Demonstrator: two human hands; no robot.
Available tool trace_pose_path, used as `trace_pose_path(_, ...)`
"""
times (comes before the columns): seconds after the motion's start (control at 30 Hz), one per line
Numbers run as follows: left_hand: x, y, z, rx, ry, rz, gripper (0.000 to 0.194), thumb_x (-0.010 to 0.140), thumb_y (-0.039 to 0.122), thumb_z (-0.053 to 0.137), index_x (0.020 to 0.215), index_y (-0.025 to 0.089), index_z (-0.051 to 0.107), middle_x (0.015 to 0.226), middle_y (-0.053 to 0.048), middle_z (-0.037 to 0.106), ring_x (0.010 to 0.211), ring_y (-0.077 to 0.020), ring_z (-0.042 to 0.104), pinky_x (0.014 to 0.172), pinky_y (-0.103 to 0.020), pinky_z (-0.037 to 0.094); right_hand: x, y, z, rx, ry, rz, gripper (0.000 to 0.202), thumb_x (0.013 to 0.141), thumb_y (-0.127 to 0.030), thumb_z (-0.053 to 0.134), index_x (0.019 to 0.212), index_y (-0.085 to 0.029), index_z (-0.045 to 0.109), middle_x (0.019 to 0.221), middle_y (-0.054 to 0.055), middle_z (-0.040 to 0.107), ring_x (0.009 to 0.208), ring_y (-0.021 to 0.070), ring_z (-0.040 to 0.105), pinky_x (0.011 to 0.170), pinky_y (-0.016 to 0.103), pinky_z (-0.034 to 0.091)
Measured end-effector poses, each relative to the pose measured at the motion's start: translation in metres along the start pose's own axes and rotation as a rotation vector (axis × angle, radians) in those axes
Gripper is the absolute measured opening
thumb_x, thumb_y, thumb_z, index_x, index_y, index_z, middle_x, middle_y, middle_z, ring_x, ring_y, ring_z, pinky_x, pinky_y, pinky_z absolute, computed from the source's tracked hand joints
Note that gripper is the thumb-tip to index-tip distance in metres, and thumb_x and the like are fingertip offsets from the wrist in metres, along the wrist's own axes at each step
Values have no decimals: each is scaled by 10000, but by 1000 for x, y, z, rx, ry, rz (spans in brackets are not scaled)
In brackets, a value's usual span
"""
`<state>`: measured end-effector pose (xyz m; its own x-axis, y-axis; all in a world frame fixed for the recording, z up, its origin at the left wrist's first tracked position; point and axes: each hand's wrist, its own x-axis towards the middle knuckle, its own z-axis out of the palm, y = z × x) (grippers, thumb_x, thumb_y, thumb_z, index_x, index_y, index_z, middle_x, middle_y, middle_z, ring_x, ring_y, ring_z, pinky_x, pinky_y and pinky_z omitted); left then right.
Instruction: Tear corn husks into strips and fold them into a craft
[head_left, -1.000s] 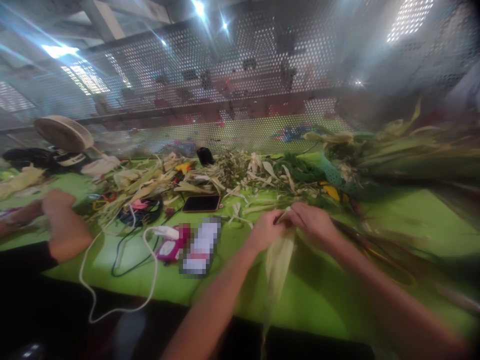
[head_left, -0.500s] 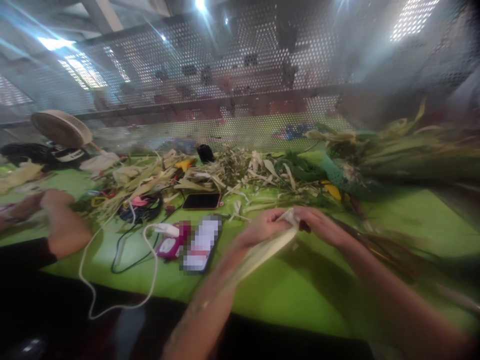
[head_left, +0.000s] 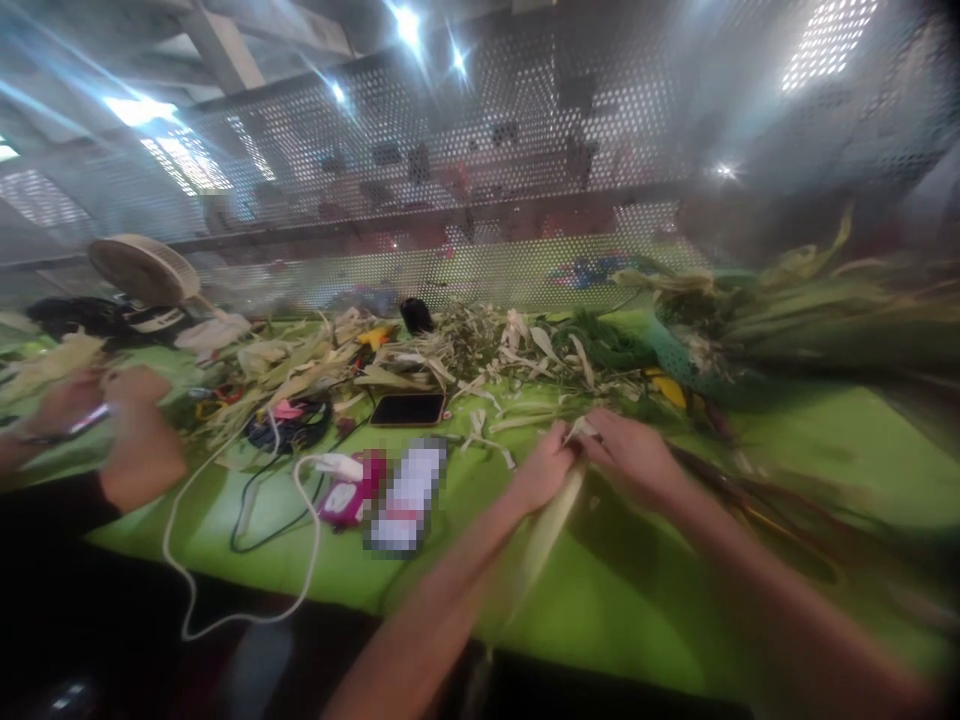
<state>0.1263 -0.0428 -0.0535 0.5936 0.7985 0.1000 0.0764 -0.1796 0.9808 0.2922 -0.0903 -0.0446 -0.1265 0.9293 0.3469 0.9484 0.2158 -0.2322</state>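
Note:
Over the green table [head_left: 637,590], my left hand [head_left: 546,465] is closed on a pale strip of dried husk or leaf [head_left: 553,525]. Close beside it, my right hand [head_left: 626,445] pinches the same strip near its upper end. The two hands almost touch, and the strip's long tail hangs down toward the table's near edge. Exactly how the fingertips grip is partly hidden. Left of my hands lies a phone with a blurred screen [head_left: 409,495], and small knotted husk pieces [head_left: 480,435] rest just beyond it.
A magenta power box [head_left: 352,495] with a white cable sits left of the phone. A dark phone [head_left: 407,409] lies behind. Husk heaps [head_left: 465,340] line the back, with a fan [head_left: 142,270] far left. Leafy stalks [head_left: 825,320] fill the right. At left, another person's hands [head_left: 112,395] work.
My hands have drawn closer together on the strip, and its tail has swung from along my left forearm to hang more steeply between my arms. The camera view has shifted slightly.

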Motion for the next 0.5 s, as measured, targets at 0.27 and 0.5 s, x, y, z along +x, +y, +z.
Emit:
trace_pose_path(0.27, 2, 4, -5, 97, -141, 27, 218, 889, 284, 498, 913, 190, 693, 878, -59, 687, 837, -235, 609, 849, -391, 474, 0, 1, -7, -62, -35, -5, 234, 973, -347, 394, 811, -222, 508, 735, 34, 594, 599, 170, 472, 563, 308, 215)
trace_pose_path(0.5, -4, 23, -20, 20, -302, -2, 344, 876, 448, 572, 1025, 180, 727, 989, -64, 721, 922, -236, 620, 885, -351, 467, -1, 5, -24, 556, -240, 28, 360, 990, -471, 383, 768, -213, 500, 743, 7, 552, 657, 155, 475, 592, 273, 292)
